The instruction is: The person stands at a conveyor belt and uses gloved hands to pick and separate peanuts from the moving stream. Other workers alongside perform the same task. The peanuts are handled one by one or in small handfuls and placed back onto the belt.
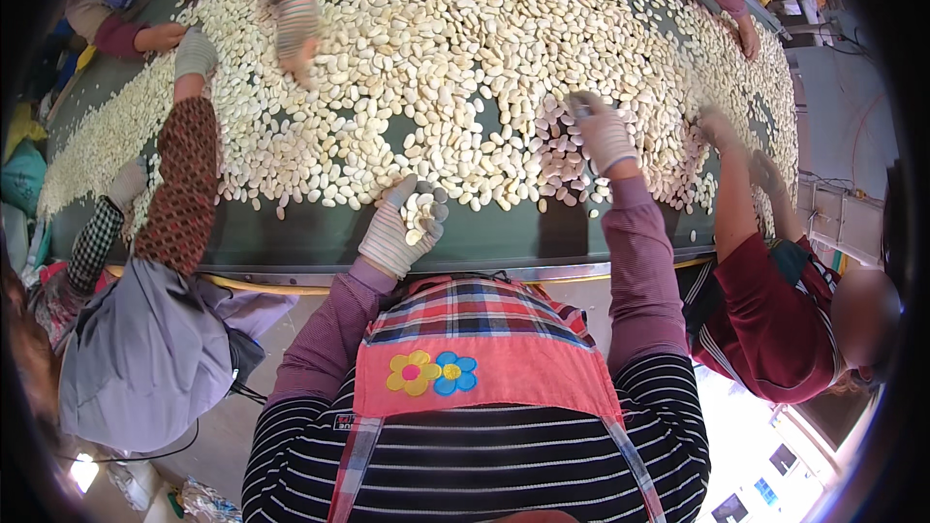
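My left hand [398, 231], in a striped knit glove with grey fingertips, is turned palm up near the close edge of the beans. Cupped in its fingers is a small handful of white beans [418, 216]. My right hand [609, 136], gloved the same way, reaches farther out over the spread of large white beans [450, 36]. Its fingers are motion-blurred and point down at the beans, so whether they grip any is unclear. Beneath the beans lies a dark green belt-like surface [487, 232], bare along the strip closest to me.
A metal edge [581, 271] with a yellow strip borders the surface. Co-workers' hands reach in on both sides: a gloved hand [196, 54] at left, a blurred hand [719, 129] at right. Across from me are another gloved hand [298, 36] and a bare hand [748, 36].
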`<act>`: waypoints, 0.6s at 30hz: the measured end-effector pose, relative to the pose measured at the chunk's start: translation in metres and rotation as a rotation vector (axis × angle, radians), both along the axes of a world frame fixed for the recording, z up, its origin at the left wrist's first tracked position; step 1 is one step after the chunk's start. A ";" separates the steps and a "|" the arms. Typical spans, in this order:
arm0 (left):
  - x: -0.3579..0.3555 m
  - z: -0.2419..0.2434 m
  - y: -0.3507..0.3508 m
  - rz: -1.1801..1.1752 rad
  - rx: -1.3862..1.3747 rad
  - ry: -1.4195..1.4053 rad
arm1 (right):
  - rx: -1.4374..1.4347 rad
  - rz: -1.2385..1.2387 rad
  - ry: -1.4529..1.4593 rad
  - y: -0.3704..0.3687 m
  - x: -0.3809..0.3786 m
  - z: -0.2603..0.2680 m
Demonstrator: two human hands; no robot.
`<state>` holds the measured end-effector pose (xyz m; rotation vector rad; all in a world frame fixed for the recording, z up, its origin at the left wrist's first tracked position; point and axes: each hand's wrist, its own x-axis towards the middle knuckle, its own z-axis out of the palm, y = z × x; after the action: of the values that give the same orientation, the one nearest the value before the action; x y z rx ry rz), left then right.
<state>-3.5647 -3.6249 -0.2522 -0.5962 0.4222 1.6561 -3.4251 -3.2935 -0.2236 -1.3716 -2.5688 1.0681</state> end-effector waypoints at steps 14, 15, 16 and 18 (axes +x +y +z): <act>-0.028 -0.003 -0.053 0.090 0.020 -0.041 | 0.210 0.296 -0.384 -0.084 -0.132 0.002; -0.030 -0.003 -0.057 0.098 0.049 -0.046 | 0.212 0.285 -0.371 -0.083 -0.128 0.001; -0.033 -0.003 -0.060 0.105 0.068 -0.053 | 0.220 0.259 -0.385 -0.080 -0.126 -0.001; -0.037 -0.001 -0.067 0.112 0.048 -0.045 | 0.232 0.227 -0.383 -0.073 -0.119 -0.003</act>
<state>-3.6017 -3.6924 -0.2534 -0.6305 0.3201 1.7513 -3.5441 -3.3666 -0.2262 -1.3620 -3.0615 0.5363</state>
